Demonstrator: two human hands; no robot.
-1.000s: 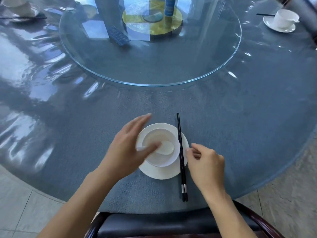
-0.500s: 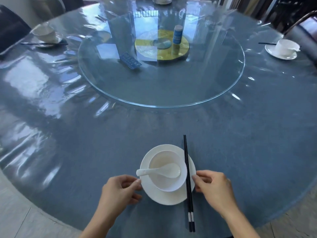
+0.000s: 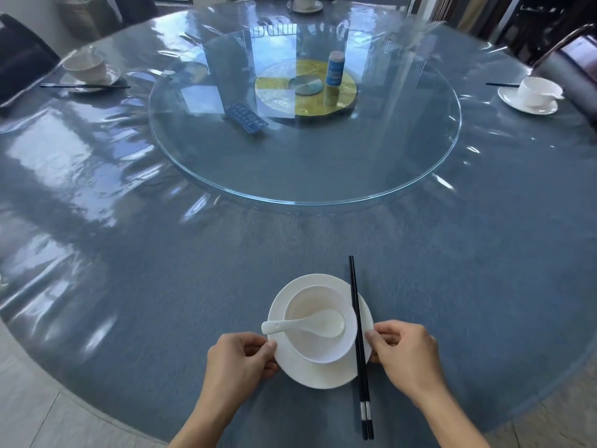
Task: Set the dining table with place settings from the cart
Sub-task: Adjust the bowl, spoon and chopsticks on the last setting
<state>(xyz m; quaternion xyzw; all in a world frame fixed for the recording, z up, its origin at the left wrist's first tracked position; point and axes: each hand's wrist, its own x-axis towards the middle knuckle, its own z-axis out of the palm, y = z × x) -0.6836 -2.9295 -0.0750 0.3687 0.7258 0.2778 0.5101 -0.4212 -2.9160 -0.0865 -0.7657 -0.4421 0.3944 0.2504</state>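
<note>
Lower centre of the frame: left hand (image 3: 237, 362) and right hand (image 3: 405, 354) pinch opposite rims of the round white ceramic saucer (image 3: 323, 371), likely squaring the setting.

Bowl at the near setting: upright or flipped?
Upright: the bowl sits mouth up on the plate, with the spoon resting inside, handle over its left rim.

We'd say restaurant-type dining room, banquet style. Huge round table (image 3: 161, 286) fills frame, blue cloth under shiny clear cover. Glass turntable (image 3: 420, 169) on it, upper centre. White plate (image 3: 323, 373), bowl (image 3: 310, 347), black chopsticks (image 3: 358, 334) bottom centre. We spot matching upper-left setting (image 3: 87, 71), right-edge setting (image 3: 533, 95), top-edge setting (image 3: 305, 4). Dark chair (image 3: 19, 63) upper left, second chair (image 3: 568, 66) upper right. Tiled floor (image 3: 32, 409) lower left.
</note>
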